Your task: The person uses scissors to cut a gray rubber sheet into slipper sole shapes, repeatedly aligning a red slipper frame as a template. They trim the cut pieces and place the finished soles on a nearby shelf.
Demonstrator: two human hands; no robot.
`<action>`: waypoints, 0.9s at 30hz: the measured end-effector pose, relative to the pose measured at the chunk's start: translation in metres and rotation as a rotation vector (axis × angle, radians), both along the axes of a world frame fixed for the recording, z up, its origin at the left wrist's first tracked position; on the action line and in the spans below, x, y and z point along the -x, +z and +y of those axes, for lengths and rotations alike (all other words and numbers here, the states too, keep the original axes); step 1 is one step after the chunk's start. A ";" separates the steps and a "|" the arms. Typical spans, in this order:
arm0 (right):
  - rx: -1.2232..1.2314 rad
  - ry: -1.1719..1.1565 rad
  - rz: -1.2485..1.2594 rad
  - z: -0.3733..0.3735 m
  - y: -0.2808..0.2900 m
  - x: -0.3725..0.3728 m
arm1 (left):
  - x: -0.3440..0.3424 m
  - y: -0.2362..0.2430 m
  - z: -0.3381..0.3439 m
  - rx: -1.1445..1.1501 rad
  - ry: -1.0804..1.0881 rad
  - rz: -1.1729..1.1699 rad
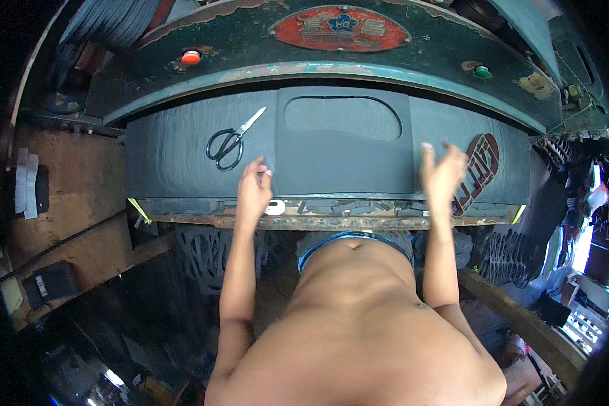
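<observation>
two hands, left and right, apparently empty, over a grey bed. left: fingers loosely bent, beside the left edge of a dark sheet and just below scissors. right: fingers spread, slightly blurred, near the sheet's right edge and a red-brown slotted die. contact with sheet or die impossible to tell from above.

mid-bed, between both hands: the sheet, flat, with a long rounded opening toward its far edge. judging by that, at least one shape already cut; the near half of the sheet unmarked, so probably only partway through. whereabouts of the cut piece unclear. scissors idle at left, tips pointing away; die apart from the sheet, so likely not in use at this instant. dark scraps along the near edge, perhaps from other cuts.

on the machine's front, a red oval plate with raised, worn characters around a blue emblem. at lower left, pale lettering on a dark box. no lettering discernible on sheet, scissors, red button or green button.
</observation>
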State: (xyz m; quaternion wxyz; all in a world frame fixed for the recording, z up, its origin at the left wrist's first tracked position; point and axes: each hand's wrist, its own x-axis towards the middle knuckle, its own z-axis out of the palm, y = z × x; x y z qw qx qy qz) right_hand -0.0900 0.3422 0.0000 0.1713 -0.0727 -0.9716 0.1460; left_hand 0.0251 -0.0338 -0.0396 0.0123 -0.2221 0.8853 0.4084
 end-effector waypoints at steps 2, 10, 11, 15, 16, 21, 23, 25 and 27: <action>-0.267 -0.384 -0.259 0.053 -0.012 0.010 | -0.005 -0.002 0.021 0.002 0.037 0.021; -0.285 -0.515 -0.410 0.098 -0.051 0.020 | 0.020 -0.017 0.061 0.008 -0.083 0.050; -0.282 -0.492 -0.483 0.097 -0.050 0.018 | 0.021 -0.019 0.059 -0.018 -0.069 0.075; -0.289 -0.456 -0.458 0.100 -0.046 0.007 | 0.017 -0.024 0.040 -0.187 0.006 0.093; -0.285 -0.437 -0.425 0.101 -0.044 0.002 | 0.014 -0.024 0.035 -0.247 0.056 0.054; -0.083 -0.107 -0.294 0.104 -0.003 -0.032 | -0.001 -0.006 0.006 -0.317 0.123 0.160; -0.135 0.154 -0.236 0.090 0.018 -0.039 | 0.001 0.006 0.000 -0.340 0.107 0.170; -0.128 0.363 -0.154 0.070 0.032 -0.035 | 0.008 0.014 0.000 -0.382 0.055 0.195; -0.095 0.543 -0.109 0.048 0.037 -0.025 | 0.016 0.019 0.003 -0.368 -0.025 0.260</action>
